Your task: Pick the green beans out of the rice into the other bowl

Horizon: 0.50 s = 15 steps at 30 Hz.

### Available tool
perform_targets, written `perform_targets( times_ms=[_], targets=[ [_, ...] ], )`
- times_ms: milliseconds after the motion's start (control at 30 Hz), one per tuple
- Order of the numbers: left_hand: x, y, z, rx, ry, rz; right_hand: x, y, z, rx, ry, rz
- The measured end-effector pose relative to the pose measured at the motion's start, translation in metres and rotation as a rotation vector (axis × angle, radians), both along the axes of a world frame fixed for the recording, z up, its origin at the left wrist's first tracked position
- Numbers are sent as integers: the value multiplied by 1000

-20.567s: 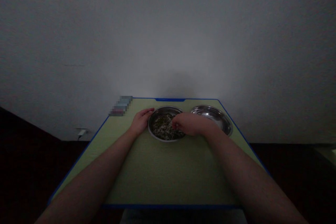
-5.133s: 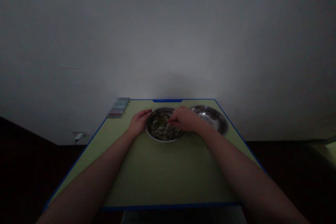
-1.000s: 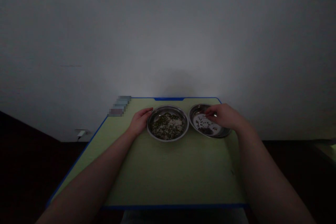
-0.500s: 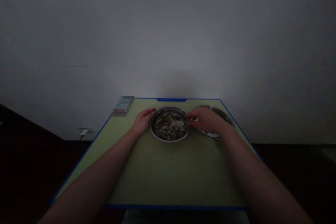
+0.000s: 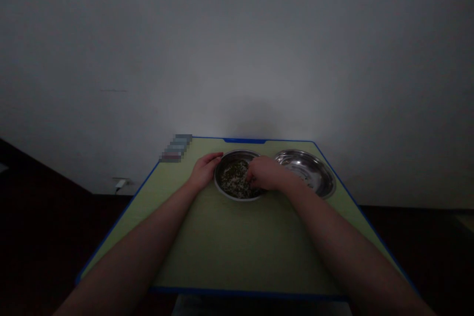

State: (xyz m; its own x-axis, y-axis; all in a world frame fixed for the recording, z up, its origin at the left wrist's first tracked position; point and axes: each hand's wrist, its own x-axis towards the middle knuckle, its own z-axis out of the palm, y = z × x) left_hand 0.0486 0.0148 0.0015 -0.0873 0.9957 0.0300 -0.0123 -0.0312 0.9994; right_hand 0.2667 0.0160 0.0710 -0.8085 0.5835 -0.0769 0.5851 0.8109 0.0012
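A round metal bowl stands toward the far side of the table, holding a mix of pale rice-like grains and small dark green beans. My left hand steadies this bowl at its left rim, fingers curved along the side. Inside the bowl, at the right, my right hand has its fingers drawn together and dipped into the mix; what they pinch is hidden. A second metal bowl sits close by on the right, partly behind my right wrist, with some pale grains on its bottom.
The pale green table has a blue edge and backs onto a grey wall. A blurred-out flat object lies at the far left corner. A white plug is in the wall at left. The light is dim.
My right hand has moved left from above the second bowl into the grain mix, uncovering more of the second bowl. My left hand remains at the rim. The view has shifted slightly.
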Motion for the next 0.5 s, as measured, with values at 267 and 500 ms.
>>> perform_targets(
  times_ms=[267,500],
  targets=[
    [2,-2,3,2,6,6,-10,0,0,-40,-49,-28],
    [0,1,0,29,34,11,-3,-3,4,-75,19,-23]
  ],
)
